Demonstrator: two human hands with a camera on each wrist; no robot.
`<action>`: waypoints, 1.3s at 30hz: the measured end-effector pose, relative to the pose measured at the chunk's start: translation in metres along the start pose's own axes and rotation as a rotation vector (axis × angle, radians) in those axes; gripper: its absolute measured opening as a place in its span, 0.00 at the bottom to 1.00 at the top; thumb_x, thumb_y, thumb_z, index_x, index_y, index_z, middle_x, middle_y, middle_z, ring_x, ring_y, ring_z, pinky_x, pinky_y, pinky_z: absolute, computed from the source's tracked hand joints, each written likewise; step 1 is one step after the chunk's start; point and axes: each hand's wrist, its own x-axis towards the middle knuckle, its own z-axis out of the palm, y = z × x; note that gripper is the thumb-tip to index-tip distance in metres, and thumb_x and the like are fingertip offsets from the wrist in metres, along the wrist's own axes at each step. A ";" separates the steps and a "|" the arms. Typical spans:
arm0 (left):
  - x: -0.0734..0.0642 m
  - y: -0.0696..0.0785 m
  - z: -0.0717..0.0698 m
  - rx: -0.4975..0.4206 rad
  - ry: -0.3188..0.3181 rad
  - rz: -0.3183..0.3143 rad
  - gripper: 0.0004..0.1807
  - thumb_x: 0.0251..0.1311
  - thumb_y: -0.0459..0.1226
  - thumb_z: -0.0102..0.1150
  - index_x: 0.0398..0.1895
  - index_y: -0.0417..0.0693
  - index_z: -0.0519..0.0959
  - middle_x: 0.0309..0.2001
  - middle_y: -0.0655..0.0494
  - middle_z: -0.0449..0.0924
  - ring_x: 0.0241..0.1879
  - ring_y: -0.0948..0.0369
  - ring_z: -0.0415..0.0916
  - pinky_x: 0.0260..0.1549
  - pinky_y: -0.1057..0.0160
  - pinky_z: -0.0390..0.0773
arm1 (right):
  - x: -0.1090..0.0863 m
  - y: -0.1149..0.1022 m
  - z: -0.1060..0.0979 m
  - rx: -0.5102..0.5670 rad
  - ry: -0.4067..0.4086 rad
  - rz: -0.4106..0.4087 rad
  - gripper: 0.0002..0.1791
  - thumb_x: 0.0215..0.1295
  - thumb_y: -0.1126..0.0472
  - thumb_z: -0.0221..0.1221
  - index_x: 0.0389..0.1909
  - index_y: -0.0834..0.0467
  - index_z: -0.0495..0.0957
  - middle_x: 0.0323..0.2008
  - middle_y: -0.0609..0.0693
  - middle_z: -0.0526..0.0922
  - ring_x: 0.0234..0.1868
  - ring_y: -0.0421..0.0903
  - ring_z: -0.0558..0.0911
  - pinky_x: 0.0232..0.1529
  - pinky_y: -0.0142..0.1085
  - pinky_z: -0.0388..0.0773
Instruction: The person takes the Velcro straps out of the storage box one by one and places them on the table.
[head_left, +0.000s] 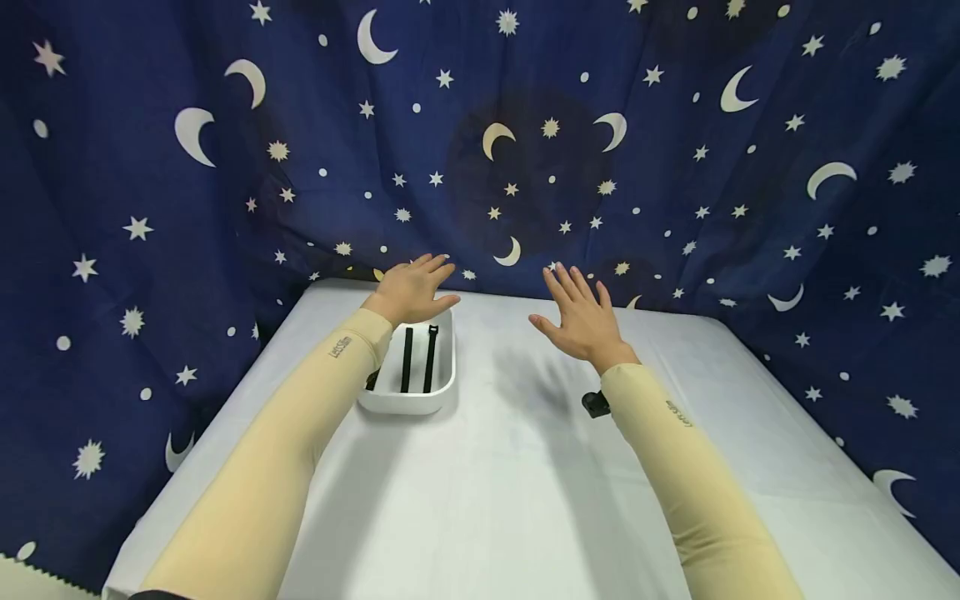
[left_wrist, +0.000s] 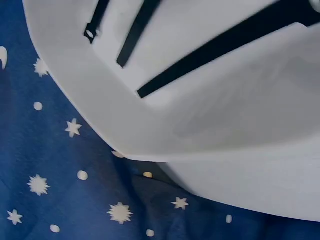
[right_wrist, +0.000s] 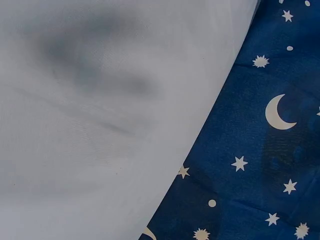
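Left hand (head_left: 411, 290): flat, fingers spread, empty, over white oblong plastic tray (head_left: 442, 390) at 11 o'clock. Right hand (head_left: 581, 317): flat, spread, empty, at 1 o'clock. Sleeve lettering unreadable.

White table cover (head_left: 495, 500): smooth cloth over the tabletop, filling the lower centre of the head view and the left part of the right wrist view; soft grey shadows lie on it near the frame's centre.

Dark blue backdrop cloth (head_left: 675, 167): printed with cream crescent moons, stars and dots; hangs in loose folds across the whole upper half of the head view and down both sides of the table, and shows at the lower left of the left wrist view and the right of the right wrist view.

Small black object (head_left: 596, 404): right of centre on the table cover, partly hidden; kind cannot be told.
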 end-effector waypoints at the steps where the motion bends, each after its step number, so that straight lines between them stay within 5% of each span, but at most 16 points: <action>1: -0.002 -0.003 0.002 -0.009 -0.008 -0.010 0.40 0.72 0.63 0.39 0.80 0.54 0.56 0.80 0.51 0.51 0.80 0.50 0.48 0.76 0.46 0.57 | -0.001 -0.001 0.002 0.003 -0.005 0.002 0.49 0.69 0.25 0.42 0.81 0.41 0.34 0.82 0.46 0.34 0.83 0.51 0.35 0.78 0.62 0.31; 11: -0.017 -0.022 0.018 -0.078 -0.033 -0.065 0.38 0.73 0.60 0.40 0.77 0.48 0.60 0.79 0.49 0.55 0.79 0.50 0.51 0.72 0.34 0.59 | -0.005 -0.003 0.014 0.023 -0.020 0.007 0.48 0.69 0.26 0.43 0.81 0.41 0.34 0.82 0.46 0.34 0.83 0.53 0.38 0.78 0.63 0.32; 18: -0.023 -0.035 0.028 -0.094 -0.073 -0.078 0.33 0.76 0.53 0.37 0.76 0.43 0.62 0.78 0.47 0.57 0.79 0.50 0.52 0.76 0.46 0.59 | -0.004 -0.006 0.019 0.044 -0.014 0.013 0.48 0.69 0.26 0.42 0.81 0.42 0.36 0.82 0.47 0.36 0.83 0.51 0.37 0.78 0.62 0.32; 39: -0.050 -0.065 0.052 -0.147 -0.089 -0.220 0.28 0.77 0.41 0.34 0.75 0.39 0.61 0.78 0.45 0.57 0.77 0.48 0.55 0.74 0.45 0.60 | 0.006 -0.019 0.017 0.059 -0.008 -0.025 0.47 0.69 0.26 0.41 0.82 0.43 0.39 0.82 0.47 0.37 0.83 0.50 0.35 0.78 0.63 0.32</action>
